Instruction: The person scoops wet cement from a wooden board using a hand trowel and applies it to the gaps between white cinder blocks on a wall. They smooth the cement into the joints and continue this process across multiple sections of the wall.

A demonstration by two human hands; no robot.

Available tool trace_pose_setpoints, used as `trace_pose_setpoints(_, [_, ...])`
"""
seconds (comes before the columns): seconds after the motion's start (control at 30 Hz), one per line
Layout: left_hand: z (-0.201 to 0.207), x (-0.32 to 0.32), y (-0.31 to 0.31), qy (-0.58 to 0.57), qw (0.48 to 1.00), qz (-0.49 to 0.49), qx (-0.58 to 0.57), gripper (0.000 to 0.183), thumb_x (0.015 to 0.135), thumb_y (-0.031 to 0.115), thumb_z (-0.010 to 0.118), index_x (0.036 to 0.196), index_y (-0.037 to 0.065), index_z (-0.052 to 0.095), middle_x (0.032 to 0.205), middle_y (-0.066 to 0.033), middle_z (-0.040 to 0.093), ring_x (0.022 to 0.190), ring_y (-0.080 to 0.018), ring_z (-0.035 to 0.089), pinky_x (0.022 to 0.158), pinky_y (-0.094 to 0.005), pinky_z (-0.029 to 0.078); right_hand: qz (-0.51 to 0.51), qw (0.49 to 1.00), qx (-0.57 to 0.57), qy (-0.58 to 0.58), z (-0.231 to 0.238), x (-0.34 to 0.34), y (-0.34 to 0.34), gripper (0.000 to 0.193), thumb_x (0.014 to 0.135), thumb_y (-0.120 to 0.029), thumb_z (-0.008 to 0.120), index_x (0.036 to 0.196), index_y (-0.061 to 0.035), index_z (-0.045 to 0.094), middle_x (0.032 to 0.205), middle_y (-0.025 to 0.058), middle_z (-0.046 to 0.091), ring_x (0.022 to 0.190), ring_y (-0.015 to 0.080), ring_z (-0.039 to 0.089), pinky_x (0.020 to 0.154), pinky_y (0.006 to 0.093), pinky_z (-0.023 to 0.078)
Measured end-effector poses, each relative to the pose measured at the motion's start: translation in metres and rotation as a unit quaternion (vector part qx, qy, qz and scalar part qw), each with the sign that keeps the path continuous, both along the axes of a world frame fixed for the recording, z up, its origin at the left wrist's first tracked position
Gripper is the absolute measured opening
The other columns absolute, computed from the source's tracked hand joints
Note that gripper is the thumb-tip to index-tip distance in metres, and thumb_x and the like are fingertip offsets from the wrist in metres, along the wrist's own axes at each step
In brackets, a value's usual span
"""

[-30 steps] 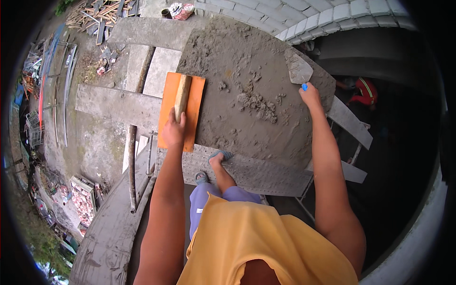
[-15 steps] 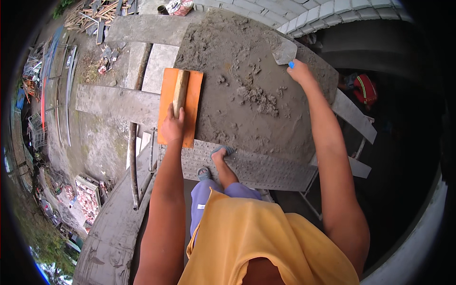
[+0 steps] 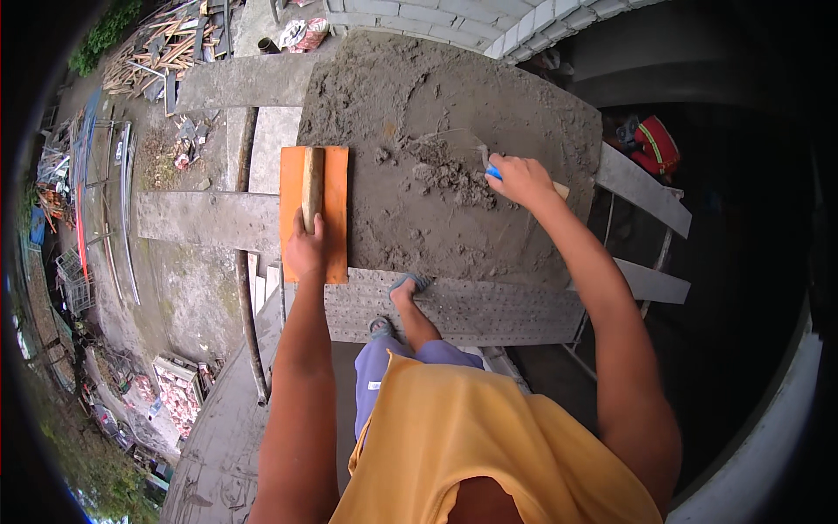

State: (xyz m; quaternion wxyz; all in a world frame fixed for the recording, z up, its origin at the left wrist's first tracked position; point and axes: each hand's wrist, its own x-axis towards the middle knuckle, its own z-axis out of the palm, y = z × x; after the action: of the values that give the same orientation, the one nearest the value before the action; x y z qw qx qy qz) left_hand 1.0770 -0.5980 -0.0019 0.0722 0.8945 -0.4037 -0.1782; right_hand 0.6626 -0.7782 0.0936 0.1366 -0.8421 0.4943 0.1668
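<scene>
The blade of your trowel [image 3: 494,173] is hard to make out against the grey mortar [image 3: 445,231], and your right hand [image 3: 524,182], fingers curled round the handle, hides most of the grip. The tool is above the middle of the mortar, blade toward the far left, butt toward the near right. Your left hand [image 3: 306,249] grips the orange float [image 3: 335,214], its long axis running near to far, at the mortar's left edge.
</scene>
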Motion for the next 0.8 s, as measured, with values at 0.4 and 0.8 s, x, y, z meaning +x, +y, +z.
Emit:
trace_pose_setpoints(0.4, [0.002, -0.003, -0.001, 0.010, 1.000, 0.005, -0.011, 0.057, 0.094, 0.058, 0.057, 0.138, 0.022, 0.062, 0.092, -0.0201, 0.074, 0.082, -0.0402, 0.072, 0.070, -0.0504, 0.056, -0.167, 0.976, -0.136, 0.009, -0.039, -0.070, 0.077, 0.030, 0.094, -0.034, 0.067, 0.107, -0.0088, 0.056, 0.082, 0.0169, 0.072, 0.079, 0.0382, 0.071, 0.069, 0.0484, 0.057])
trace_pose_setpoints(0.8, [-0.007, 0.002, 0.004, -0.006, 1.000, 0.003, -0.021, 0.056, 0.094, 0.057, 0.057, 0.138, 0.023, 0.060, 0.086, -0.0202, 0.074, 0.078, -0.0404, 0.072, 0.066, -0.0514, 0.056, -0.302, 0.952, -0.027, 0.050, -0.023, -0.027, -0.054, 0.038, 0.097, -0.045, 0.061, 0.115, -0.0120, 0.060, 0.110, 0.0207, 0.071, 0.105, 0.0440, 0.067, 0.087, 0.0550, 0.054])
